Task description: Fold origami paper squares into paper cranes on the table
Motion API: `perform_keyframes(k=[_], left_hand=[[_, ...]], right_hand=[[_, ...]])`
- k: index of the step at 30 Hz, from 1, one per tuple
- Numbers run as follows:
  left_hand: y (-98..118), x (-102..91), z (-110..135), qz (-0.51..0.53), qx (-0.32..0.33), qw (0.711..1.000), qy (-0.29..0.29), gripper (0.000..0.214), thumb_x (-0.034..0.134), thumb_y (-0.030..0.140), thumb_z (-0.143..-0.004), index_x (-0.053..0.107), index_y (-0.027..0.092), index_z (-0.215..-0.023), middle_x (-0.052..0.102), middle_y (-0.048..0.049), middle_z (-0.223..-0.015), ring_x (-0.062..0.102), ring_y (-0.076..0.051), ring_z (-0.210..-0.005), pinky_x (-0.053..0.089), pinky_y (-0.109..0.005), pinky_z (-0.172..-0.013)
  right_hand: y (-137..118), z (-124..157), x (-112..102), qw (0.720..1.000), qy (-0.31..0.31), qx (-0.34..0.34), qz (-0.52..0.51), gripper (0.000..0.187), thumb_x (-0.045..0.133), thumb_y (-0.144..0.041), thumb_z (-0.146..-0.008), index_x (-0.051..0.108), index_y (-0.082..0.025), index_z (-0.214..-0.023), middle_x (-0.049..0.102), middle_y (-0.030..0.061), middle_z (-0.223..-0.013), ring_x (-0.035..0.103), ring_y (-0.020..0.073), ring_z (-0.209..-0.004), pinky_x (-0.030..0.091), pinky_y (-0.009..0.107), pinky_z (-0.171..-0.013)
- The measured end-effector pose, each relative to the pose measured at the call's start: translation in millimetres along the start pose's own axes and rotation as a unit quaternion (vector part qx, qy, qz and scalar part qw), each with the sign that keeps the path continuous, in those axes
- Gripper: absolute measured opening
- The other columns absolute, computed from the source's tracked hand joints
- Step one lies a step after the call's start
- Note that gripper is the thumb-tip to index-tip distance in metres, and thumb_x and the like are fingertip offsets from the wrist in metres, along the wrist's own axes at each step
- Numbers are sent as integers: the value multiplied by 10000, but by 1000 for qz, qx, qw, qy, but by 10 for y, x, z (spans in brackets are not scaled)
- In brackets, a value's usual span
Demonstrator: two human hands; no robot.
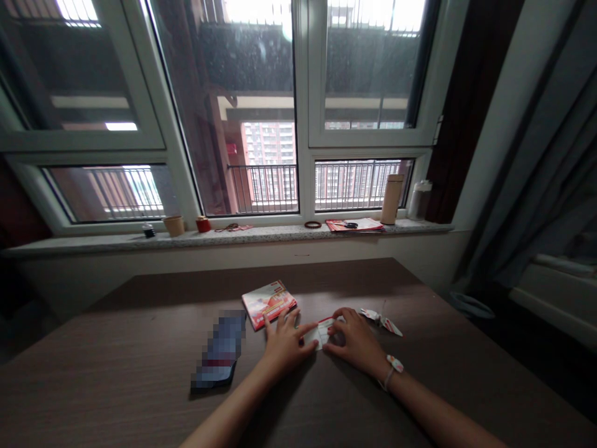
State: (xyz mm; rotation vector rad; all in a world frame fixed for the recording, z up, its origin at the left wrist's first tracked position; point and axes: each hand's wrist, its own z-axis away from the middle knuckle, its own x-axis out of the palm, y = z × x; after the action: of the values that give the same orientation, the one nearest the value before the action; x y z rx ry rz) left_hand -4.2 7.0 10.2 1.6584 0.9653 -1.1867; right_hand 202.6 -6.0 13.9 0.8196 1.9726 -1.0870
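Note:
A small piece of white paper with a red edge lies on the table between my two hands. My left hand rests with its fingers spread, the index finger and thumb touching the paper's left part. On the right side, my right hand has its fingers bent and its fingertips gripping the paper. Just beyond my left hand is a stack of red-and-white printed leaflets. Past my right hand sits a folded paper shape in white and red.
A blurred-out phone-like object lies left of my left hand on the brown table. The windowsill holds a paper cup, a small red jar, printed papers with scissors, a tan bottle and a white bottle.

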Motion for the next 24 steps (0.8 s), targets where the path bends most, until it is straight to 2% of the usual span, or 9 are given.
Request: perform_keyframes(k=[8, 12, 16, 21, 24], left_hand=[[-3, 5, 7, 16, 11, 1000, 2, 398, 536, 572, -805, 561, 506, -1197, 445, -20, -1434, 297, -337, -1357, -47, -736, -1024], [54, -1, 10, 22, 12, 1000, 14, 356, 554, 571, -795, 620, 454, -1124, 483, -20, -1395, 312, -327, -1345, -32, -725, -1036], [109, 5, 9, 32, 1, 999, 17, 401, 574, 633, -755, 638, 412, -1084, 507, -23, -1364, 325, -334, -1327, -29, -734, -1028], [124, 15, 6, 29, -15, 999, 9, 433, 592, 642, -733, 632, 402, -1091, 463, -26, -1411, 291, -350, -1345, -31, -747, -1014], [125, 3, 4, 28, -23, 999, -7, 456, 588, 652, -725, 625, 410, -1110, 438, -25, -1434, 268, -359, -1358, -37, -741, -1017]], right_hand=[[71, 11, 38, 997, 18, -1, -77, 166, 610, -380, -836, 690, -235, -826, 557, 48, -1104, 476, 206, -1114, 341, 338, -1000], [78, 9, 46, 996, 25, -13, -84, 98, 626, -298, -818, 694, -228, -813, 558, 54, -1106, 464, 208, -1128, 331, 339, -1014], [59, 16, 33, 996, 22, -17, -90, 134, 616, -299, -824, 703, -226, -753, 562, 55, -1108, 469, 204, -1120, 339, 333, -1012], [30, 26, 0, 997, 20, -27, -64, 146, 621, -326, -828, 741, -261, -778, 558, 47, -1148, 433, 215, -1169, 305, 344, -1043], [11, 25, -11, 999, 30, -10, -27, 184, 603, -354, -840, 751, -268, -772, 572, 52, -1122, 444, 223, -1147, 317, 351, -1027]])
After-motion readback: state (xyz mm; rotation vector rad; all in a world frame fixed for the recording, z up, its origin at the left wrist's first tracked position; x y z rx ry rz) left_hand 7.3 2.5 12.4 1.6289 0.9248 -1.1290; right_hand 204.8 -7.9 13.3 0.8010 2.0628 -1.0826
